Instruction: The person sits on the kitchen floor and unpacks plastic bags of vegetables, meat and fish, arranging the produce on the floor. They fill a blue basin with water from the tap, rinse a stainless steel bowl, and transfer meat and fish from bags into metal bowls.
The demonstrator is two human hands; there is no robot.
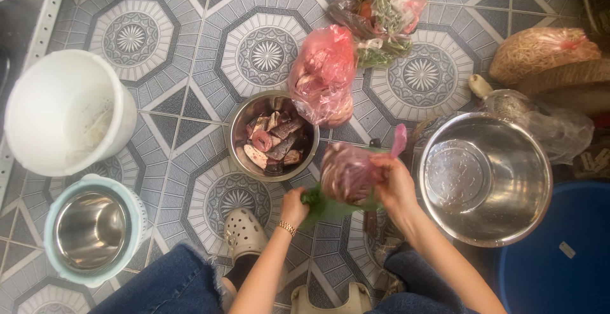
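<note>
Crouched over patterned octagonal floor tiles (190,47), a person's left hand (294,206) pinches the green plastic base and the right hand (394,184) grips the crinkled pink top of a meat-filled bag (348,175), held just beside a round steel bowl (240,129) of cut fish.

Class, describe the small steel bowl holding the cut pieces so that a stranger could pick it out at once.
Start at the patterned tile floor and find the pink plastic bag near the middle. The small steel bowl sits just below-left of it. Unlike the large empty steel bowl to the right, it is filled with reddish and grey cut pieces.
</note>
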